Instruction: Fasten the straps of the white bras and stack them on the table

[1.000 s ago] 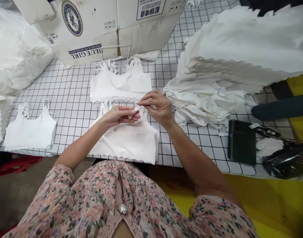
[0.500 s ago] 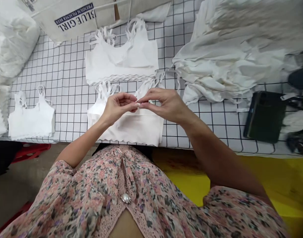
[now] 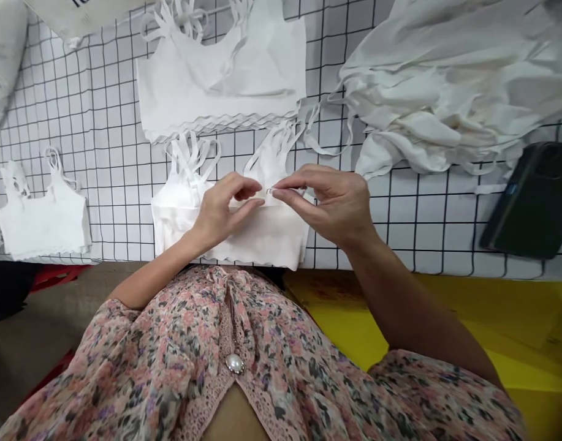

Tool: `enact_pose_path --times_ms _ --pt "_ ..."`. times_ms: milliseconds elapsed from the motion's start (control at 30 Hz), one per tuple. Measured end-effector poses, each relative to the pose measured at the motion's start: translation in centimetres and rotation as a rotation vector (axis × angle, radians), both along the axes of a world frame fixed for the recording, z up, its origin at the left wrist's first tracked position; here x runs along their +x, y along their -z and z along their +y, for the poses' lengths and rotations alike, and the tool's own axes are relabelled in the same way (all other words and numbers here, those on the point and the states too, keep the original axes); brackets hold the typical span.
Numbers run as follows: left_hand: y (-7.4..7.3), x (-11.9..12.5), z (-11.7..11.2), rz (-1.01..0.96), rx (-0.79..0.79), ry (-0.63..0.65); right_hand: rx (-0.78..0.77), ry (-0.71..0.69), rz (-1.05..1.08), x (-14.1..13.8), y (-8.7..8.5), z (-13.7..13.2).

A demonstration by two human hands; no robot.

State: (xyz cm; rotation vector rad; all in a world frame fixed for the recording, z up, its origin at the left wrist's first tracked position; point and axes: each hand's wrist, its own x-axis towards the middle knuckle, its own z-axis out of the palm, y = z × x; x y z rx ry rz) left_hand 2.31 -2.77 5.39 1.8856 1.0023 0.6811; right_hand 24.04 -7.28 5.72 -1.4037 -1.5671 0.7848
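A small, thin, shiny piece (image 3: pixel 269 190) shows at the fingertips of my right hand (image 3: pixel 340 202), pinched between thumb and forefinger; its kind is too small to make out. Just left of it, my left hand (image 3: pixel 223 211) has its thumb and curled fingers apart, with nothing between them. Both hands hover over a stack of white strappy crop tops (image 3: pixel 257 236) at the table's near edge. Behind that lies another stack of white tops (image 3: pixel 220 79) with wavy hems and looped straps.
A smaller pile of white tops (image 3: pixel 46 217) lies at the left on the grid-patterned tablecloth (image 3: pixel 110 184). Crumpled white fabric (image 3: pixel 428 104) heaps at the back right, near a dark phone (image 3: pixel 531 199). Part of a printed carton (image 3: pixel 73 15) stands at the back left.
My fingertips, touching before, have come apart. The left thumb and fingers have spread, and the small shiny piece now shows in my right hand. The view has tilted down and closer.
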Motion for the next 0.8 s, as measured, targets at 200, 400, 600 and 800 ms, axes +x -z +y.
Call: enact_pose_path --times_ms 200,400,600,800 --pt "3.3 -0.9 -1.4 0.401 0.265 -0.014 -0.001 -0.037 -0.139 0.4 1.0 -1.2" --pt "3.9 -0.9 -2.3 0.299 0.302 0.055 0.036 -0.043 -0.264 -0.6 2.2 -2.8" --pt "4.2 -1.0 -2.8 0.290 0.340 0.095 0.096 -0.007 -0.298 -1.1 3.8 -4.0" --pt "4.2 -0.8 -2.8 0.221 0.329 0.117 -0.062 -0.073 -0.381 -0.7 4.2 -4.8"
